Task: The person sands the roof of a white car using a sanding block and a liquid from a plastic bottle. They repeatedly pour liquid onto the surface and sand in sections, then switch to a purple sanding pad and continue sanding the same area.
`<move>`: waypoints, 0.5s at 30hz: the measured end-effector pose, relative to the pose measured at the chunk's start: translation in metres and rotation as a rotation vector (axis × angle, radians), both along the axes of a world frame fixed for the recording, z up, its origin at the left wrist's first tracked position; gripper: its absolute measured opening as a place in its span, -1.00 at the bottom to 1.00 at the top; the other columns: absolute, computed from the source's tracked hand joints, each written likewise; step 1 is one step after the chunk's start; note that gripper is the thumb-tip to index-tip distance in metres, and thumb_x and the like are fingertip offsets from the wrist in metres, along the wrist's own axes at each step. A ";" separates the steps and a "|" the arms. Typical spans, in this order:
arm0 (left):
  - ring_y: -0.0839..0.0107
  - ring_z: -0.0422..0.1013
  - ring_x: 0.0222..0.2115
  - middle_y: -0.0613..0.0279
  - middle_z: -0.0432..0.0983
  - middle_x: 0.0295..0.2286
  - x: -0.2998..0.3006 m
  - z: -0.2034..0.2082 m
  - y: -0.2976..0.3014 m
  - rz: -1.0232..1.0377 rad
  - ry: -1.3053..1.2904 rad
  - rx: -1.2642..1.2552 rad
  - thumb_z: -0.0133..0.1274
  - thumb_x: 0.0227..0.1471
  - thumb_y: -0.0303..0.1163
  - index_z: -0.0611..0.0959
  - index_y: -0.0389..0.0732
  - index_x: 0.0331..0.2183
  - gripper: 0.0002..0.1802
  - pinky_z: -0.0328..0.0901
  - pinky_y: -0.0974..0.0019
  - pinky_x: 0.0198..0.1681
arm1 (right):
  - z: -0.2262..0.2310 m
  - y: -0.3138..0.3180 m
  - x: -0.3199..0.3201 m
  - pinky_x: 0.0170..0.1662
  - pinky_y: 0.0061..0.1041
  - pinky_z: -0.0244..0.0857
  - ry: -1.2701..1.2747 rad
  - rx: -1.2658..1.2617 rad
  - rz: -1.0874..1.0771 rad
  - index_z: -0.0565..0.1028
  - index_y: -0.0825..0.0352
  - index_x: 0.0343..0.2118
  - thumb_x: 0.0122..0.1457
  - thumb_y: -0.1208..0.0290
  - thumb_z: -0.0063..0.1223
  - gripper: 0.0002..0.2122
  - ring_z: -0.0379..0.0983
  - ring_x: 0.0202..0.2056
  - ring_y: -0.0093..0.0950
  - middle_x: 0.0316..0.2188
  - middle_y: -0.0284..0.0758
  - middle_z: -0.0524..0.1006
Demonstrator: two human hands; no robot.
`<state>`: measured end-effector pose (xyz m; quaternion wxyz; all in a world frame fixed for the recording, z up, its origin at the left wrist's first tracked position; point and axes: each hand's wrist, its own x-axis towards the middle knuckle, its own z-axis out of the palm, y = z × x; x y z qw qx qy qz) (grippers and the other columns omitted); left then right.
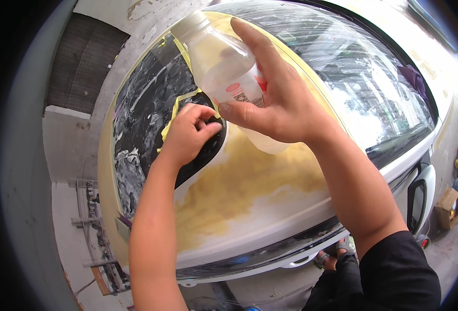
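Observation:
My right hand (286,98) grips a clear plastic bottle (226,67) with a white cap, a red-and-white label and clear or cloudy liquid inside. The bottle is tilted above the car roof, its cap toward the upper left. Lower and to the left, my left hand (185,136) is closed, its fingers curled over a black rounded part (208,147) of the roof. Whether anything small is between those fingers is hidden. Yellow masking tape (171,116) runs along the edge of this black part, close to my left fingers.
Below both hands lies the white car roof (250,223) with yellow-brown patches. A black glass panel (146,103) with whitish smears is at left, the streaked windshield (353,67) at right. A side mirror (420,199) and an open cardboard box (449,207) stand farther right.

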<state>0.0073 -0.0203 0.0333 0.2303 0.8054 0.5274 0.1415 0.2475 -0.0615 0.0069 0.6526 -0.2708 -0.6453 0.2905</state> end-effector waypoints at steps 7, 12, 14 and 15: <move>0.35 0.45 -0.41 0.18 0.50 -0.35 0.009 0.003 0.003 -0.161 0.059 -0.029 0.22 0.00 -0.48 0.67 -0.30 -0.34 -0.86 0.36 0.32 -0.29 | 0.000 -0.001 -0.003 0.18 -0.40 0.22 0.073 0.016 0.029 0.00 0.43 0.38 0.02 0.32 0.34 -0.07 0.30 0.14 -0.41 0.18 -0.15 0.31; 0.19 0.47 -0.37 0.08 0.52 -0.39 0.010 0.001 0.012 -0.219 0.106 0.026 0.17 0.02 -0.44 0.67 -0.30 -0.37 -0.88 0.36 0.22 -0.25 | 0.002 -0.002 -0.003 0.18 -0.40 0.22 0.074 0.028 0.044 0.00 0.43 0.38 0.03 0.38 0.34 -0.09 0.29 0.14 -0.43 0.18 -0.15 0.31; 0.12 0.48 -0.36 0.04 0.53 -0.39 0.011 0.000 0.013 -0.239 0.135 0.045 0.15 0.03 -0.43 0.66 -0.30 -0.38 -0.87 0.36 0.17 -0.24 | 0.003 -0.002 -0.002 0.19 -0.40 0.22 0.094 -0.001 0.067 0.00 0.43 0.38 0.03 0.39 0.34 -0.09 0.29 0.15 -0.43 0.18 -0.14 0.31; 0.11 0.48 -0.35 0.03 0.53 -0.39 0.011 -0.001 0.013 -0.244 0.159 0.081 0.15 0.04 -0.43 0.65 -0.30 -0.39 -0.88 0.36 0.16 -0.24 | 0.003 -0.003 -0.002 0.19 -0.40 0.22 0.105 -0.016 0.080 0.00 0.43 0.38 0.03 0.40 0.33 -0.09 0.28 0.15 -0.43 0.18 -0.14 0.31</move>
